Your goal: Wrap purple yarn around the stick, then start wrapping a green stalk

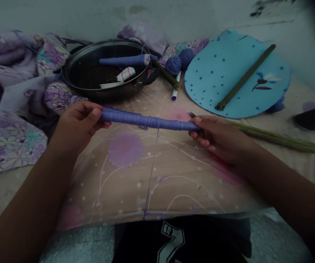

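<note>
A stick wrapped in purple yarn (146, 121) is held level above the table between my two hands. My left hand (84, 120) pinches its left end with thumb and fingers. Its right end is gripped by my right hand (212, 135). From the middle of the wrapping a loose strand of yarn (151, 175) runs down to the table's front edge. The dark tip of a pointed tool (192, 114) shows beside my right fingers, and something red lies under that hand. I cannot tell whether the right hand touches them.
Behind stands a dark pan (91, 91) holding another purple-wrapped stick (124, 60) and a white roll (126, 74). Yarn balls (173, 65), a marker (176, 87) and green stems (280, 138) lie rightward. A stem rests on a blue round board (206, 84). Floral cloth (9, 146) is heaped left.
</note>
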The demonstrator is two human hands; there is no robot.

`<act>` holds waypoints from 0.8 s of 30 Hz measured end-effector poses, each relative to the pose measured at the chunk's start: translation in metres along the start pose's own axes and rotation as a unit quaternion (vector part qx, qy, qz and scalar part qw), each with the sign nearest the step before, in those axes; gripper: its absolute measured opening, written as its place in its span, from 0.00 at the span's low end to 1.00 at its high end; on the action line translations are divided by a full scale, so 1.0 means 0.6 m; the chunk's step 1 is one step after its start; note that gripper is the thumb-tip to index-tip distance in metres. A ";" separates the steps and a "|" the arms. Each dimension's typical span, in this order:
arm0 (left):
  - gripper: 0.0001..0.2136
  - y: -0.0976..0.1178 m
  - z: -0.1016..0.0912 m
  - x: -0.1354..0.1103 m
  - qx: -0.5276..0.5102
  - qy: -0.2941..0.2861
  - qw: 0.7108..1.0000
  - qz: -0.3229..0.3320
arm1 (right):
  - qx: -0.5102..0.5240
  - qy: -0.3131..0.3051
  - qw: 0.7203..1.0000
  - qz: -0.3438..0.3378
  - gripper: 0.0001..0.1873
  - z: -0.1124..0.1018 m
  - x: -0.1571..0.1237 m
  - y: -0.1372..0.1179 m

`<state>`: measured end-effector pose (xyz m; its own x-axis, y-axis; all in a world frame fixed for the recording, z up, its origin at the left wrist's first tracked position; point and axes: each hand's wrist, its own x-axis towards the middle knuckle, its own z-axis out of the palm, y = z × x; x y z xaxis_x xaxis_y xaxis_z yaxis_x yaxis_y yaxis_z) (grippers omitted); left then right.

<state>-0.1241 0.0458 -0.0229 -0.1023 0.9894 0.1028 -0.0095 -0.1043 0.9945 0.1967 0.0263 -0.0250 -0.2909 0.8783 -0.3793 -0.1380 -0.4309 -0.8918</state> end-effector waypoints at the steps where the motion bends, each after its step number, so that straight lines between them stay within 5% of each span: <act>1: 0.05 -0.003 -0.001 -0.001 0.011 -0.011 1.000 -0.010 | 0.001 0.004 1.000 -0.009 0.08 0.000 0.000 0.000; 5: 0.14 -0.012 -0.006 -0.004 0.073 -0.061 0.995 -0.038 | -0.006 0.011 0.999 -0.034 0.06 -0.002 -0.002 0.001; 14: 0.04 -0.007 0.001 0.000 0.016 -0.016 1.000 0.009 | -0.011 0.030 0.999 -0.017 0.06 -0.001 0.002 0.001; 24: 0.09 -0.003 0.010 -0.007 -0.045 0.012 0.999 0.011 | -0.008 0.013 0.999 0.048 0.10 0.003 0.001 0.001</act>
<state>-0.1179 0.0425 -0.0248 -0.1265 0.9843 0.1234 -0.0958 -0.1360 0.9861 0.1945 0.0260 -0.0254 -0.2771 0.8388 -0.4687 -0.0950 -0.5093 -0.8553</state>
